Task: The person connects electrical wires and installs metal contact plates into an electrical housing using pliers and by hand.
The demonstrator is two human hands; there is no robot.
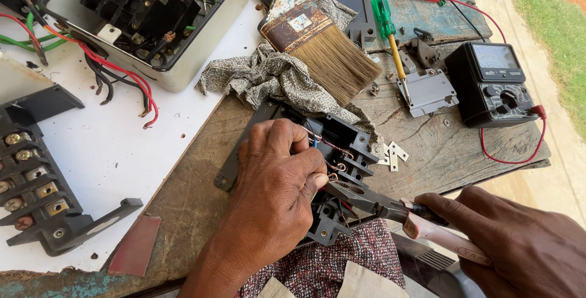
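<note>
Your left hand [278, 179] is clenching the black housing [342, 151] on the tabletop [195, 194]; your right hand [519, 246] is grasping pliers [390, 206], tips touching a copper wire [334, 170].

Worn paintbrush [317, 41], green screwdriver [388, 29], black multimeter [491, 84], patterned rag [274, 81].

One head-worn camera looks steeply down, close over the workbench [183, 194].

Paintbrush [323, 44] on cloth [274, 78] behind switch block [342, 145], multimeter [491, 84] right, screwdriver [390, 35] between
</note>
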